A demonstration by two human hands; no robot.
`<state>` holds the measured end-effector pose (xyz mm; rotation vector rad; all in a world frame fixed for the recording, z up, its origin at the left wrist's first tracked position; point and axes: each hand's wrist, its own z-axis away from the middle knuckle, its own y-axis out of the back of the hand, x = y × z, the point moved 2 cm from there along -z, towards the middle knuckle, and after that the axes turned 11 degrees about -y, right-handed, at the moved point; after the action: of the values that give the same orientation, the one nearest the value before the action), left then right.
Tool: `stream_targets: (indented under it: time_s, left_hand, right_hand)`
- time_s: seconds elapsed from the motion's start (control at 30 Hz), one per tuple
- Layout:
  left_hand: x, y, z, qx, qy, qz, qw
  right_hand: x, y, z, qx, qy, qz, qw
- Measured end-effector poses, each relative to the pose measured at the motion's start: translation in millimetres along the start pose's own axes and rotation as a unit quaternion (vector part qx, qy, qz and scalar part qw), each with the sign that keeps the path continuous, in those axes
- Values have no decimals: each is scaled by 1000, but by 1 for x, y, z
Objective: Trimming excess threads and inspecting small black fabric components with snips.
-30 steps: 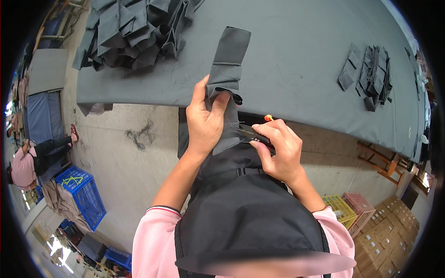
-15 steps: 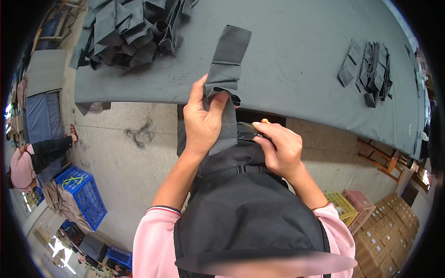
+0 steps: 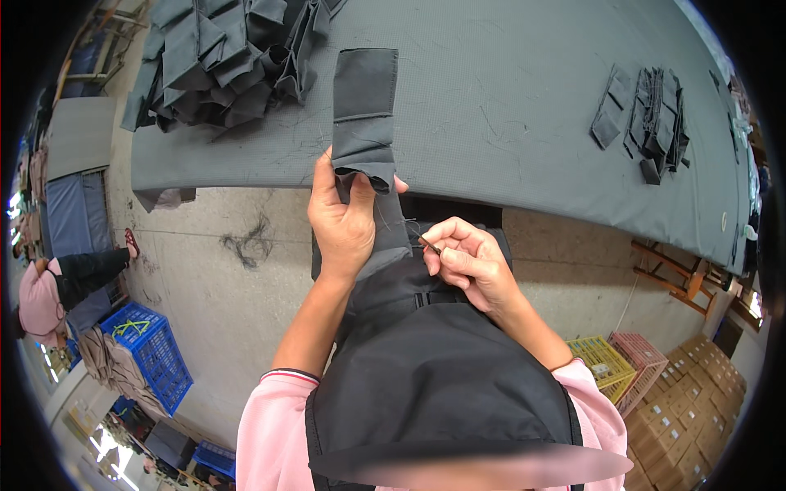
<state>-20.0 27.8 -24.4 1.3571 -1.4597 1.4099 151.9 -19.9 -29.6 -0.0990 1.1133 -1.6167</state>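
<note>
My left hand [image 3: 344, 225] is closed round a dark grey sewn fabric strip [image 3: 366, 86], thumb in front and fingertips showing behind its right edge. The strip is folded over at my thumb; its upper part reaches over the table edge and its lower end hangs toward my lap. Loose threads stick out from the strip's lower right edge. Close to those threads, my right hand [image 3: 471, 262] is closed on small thread snips [image 3: 430, 245]. Only their dark, narrow part shows between my fingers; the rest is hidden.
The table [image 3: 458, 98] is covered in grey cloth with scattered thread bits. A big heap of fabric strips [image 3: 221, 65] lies at its far left, a smaller stack [image 3: 657, 119] at the right. A blue crate [image 3: 151, 352], yellow crate [image 3: 602, 364] and cartons [image 3: 688, 409] stand on the floor. Another person [image 3: 45, 303] is at far left.
My left hand has shifted left with the strip, which now stands straighter. The right hand has turned and moved slightly left; the snips' orange part and blades no longer show clearly.
</note>
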Motion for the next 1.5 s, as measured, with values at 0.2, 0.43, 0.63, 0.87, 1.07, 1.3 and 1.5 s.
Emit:
stream_targets:
  time_s: [0.2,0.43,0.63,0.87,1.07,1.3,1.5]
  left_hand:
    - [2,-6,-2,-1,-36,-2,999]
    - [9,2,-4,-14,68,23,997]
    - [10,-4,-1,-16,91,89,992]
    - [11,1,-2,-22,171,155,973]
    - [15,3,-3,-37,180,157,970]
    - [20,3,0,-52,171,121,977]
    - [21,3,-1,-58,171,110,977]
  right_hand:
    - [-7,-14,11,98,130,119,979]
    - [-34,-36,10,203,372,642,639]
    - [-37,-39,3,158,410,667,602]
    - [-40,-44,-4,176,431,611,640]
    - [-40,-44,-5,147,383,669,620]
    - [-38,-46,-5,142,384,682,606]
    - [-37,-45,-4,122,420,719,540]
